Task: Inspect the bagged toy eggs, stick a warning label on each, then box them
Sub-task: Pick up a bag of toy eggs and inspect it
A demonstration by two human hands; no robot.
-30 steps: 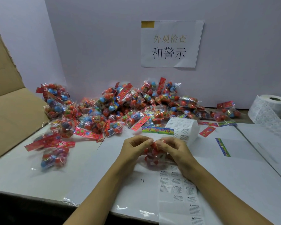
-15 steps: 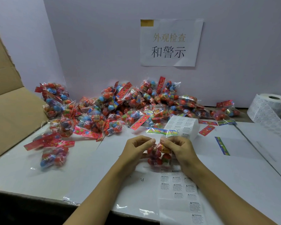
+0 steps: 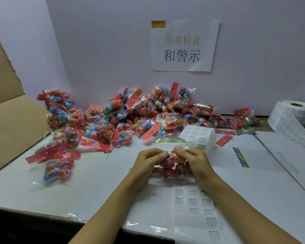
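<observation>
bag of toy eggs [image 3: 171, 167] lifted, frame centre | left hand [image 3: 148, 161], right hand [image 3: 194, 159] pinch its top | inspection under way, label pending

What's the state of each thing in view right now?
left hand: pinches the held bag's top
right hand: pinches the held bag's top
held bag of eggs: raised between both hands, over the label strip
label strip: flat on table, some labels gone
small label roll: partly unrolled
big label roll: on its side, tail loose
bag pile: heaped against wall
cardboard box: open
</observation>
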